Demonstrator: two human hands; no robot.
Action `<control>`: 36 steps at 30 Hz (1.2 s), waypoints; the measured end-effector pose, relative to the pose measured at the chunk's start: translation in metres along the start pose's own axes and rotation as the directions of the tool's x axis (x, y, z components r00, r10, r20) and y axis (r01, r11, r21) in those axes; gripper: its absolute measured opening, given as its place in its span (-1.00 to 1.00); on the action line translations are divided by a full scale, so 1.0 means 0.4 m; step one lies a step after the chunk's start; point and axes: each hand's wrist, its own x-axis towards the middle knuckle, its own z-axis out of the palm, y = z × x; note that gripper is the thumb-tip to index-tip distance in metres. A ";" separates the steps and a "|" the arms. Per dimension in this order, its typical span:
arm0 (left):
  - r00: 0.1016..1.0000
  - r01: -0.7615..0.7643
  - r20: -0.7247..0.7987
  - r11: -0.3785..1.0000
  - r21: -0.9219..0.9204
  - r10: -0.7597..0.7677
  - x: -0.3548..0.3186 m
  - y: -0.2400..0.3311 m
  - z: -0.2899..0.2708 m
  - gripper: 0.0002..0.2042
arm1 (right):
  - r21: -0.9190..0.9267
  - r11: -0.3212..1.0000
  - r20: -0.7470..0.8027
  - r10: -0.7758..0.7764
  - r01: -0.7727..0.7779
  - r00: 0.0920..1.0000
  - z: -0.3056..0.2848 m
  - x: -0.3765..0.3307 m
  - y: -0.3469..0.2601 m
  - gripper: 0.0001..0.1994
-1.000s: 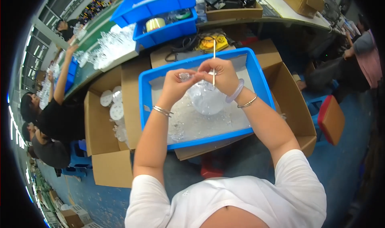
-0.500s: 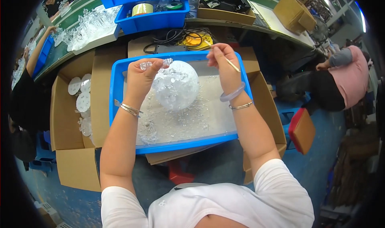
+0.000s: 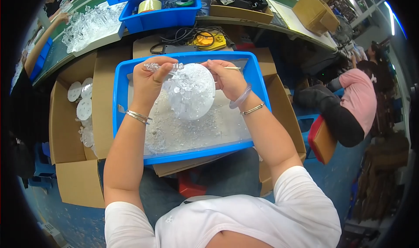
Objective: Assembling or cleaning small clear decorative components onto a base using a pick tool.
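Note:
My left hand [image 3: 149, 78] is closed around a clear, knobbly plastic piece [image 3: 174, 67], which sticks out past the fingertips. A translucent round disc [image 3: 192, 100] sits between my hands above the blue tray [image 3: 198, 157], small clear bits clustered on its upper left part. My right hand [image 3: 229, 78] is closed with a thin pale stick [image 3: 232, 68] between its fingers. Its fingertips are by the disc's upper right edge; whether they touch it I cannot tell. Loose clear crumbs [image 3: 174, 132] are scattered on the tray's bottom.
At left, an open cardboard box [image 3: 63, 130] contains several round discs [image 3: 84, 109]. Blue bins [image 3: 163, 18] and a heap of clear parts [image 3: 91, 27] occupy the bench beyond. Black cables and a yellow object [image 3: 208, 40] lie behind the tray. A person in pink [image 3: 360, 95] sits at right.
My right hand has come down and left to the disc's edge, and the stick has turned nearly level. The disc looks narrower and more tilted. My left hand still grips the clear piece.

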 end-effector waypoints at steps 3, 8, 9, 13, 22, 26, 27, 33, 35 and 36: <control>0.984 0.170 -0.090 0.966 0.193 -0.155 0.003 -0.005 0.003 -0.70 | -0.051 0.997 -0.091 -0.058 0.053 0.994 0.018 0.000 -0.002 -0.76; 0.915 0.271 -0.278 0.956 -0.112 -0.292 0.006 0.001 0.015 -0.84 | -0.156 0.979 -0.053 -0.143 0.134 0.988 0.011 0.007 0.013 -0.72; 0.915 0.269 -0.280 0.956 -0.113 -0.291 0.007 0.000 0.015 -0.84 | -0.143 0.963 -0.066 -0.238 0.227 0.969 -0.003 0.013 0.021 -0.72; 0.952 0.023 -0.300 0.990 -0.138 -0.064 0.003 0.004 -0.005 -0.82 | -0.200 0.902 -0.235 -0.423 0.383 0.875 -0.004 0.018 0.007 -0.73; 0.998 -0.011 -0.056 0.999 0.033 0.013 -0.020 0.055 0.027 -0.80 | -0.088 0.903 -0.031 -0.425 0.421 0.905 -0.003 0.000 0.018 -0.89; 0.997 -0.067 -0.047 0.997 0.024 0.068 -0.011 0.052 0.011 -0.81 | -0.167 0.893 -0.063 -0.433 0.418 0.899 -0.003 -0.007 0.004 -0.91; 0.996 -0.064 -0.059 0.998 -0.012 0.063 -0.013 0.054 0.005 -0.81 | -0.208 0.876 -0.082 -0.458 0.434 0.885 -0.003 -0.009 0.001 -0.91; 0.996 -0.048 0.073 0.999 0.008 0.047 -0.016 0.084 0.007 -0.82 | -0.072 0.871 -0.137 -0.491 0.486 0.860 -0.004 0.001 -0.004 -0.70; 0.995 -0.049 0.086 0.998 0.036 0.046 -0.016 0.084 0.010 -0.83 | -0.124 0.865 -0.090 -0.497 0.486 0.863 -0.007 -0.004 -0.005 -0.67; 0.992 -0.069 0.112 0.996 0.056 0.062 -0.015 0.083 0.012 -0.83 | -0.149 0.859 -0.086 -0.505 0.490 0.859 -0.010 0.001 -0.001 -0.65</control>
